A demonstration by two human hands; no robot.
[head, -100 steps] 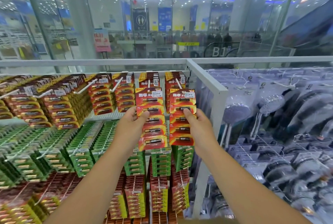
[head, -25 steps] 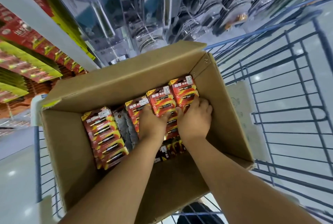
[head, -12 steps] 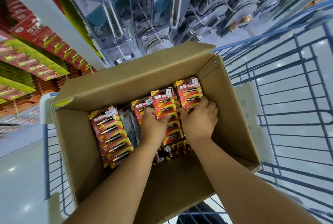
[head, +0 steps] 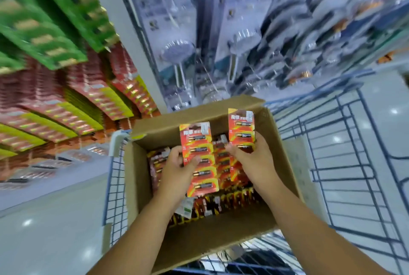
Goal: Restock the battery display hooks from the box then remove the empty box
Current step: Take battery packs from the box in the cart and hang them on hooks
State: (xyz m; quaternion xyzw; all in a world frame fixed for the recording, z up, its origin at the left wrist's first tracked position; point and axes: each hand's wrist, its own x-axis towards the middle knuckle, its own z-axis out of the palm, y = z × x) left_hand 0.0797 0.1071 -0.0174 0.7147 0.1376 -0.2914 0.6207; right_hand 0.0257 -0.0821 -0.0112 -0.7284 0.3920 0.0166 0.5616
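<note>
As hooks need stock, left hand [head: 177, 164] grips battery strip [head: 199, 157] above box [head: 221, 237]; right hand [head: 254, 159] grips second strip [head: 241, 130] above box; more packs [head: 223, 204] inside box.

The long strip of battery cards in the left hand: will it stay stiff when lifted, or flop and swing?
Probably floppy: the battery card strip looks like several linked cards, and the left hand grips it only mid-length. It hangs fairly straight now, so the bending may be mild. With a battery in each card, it is likely heavy for its size and may swing.
</note>
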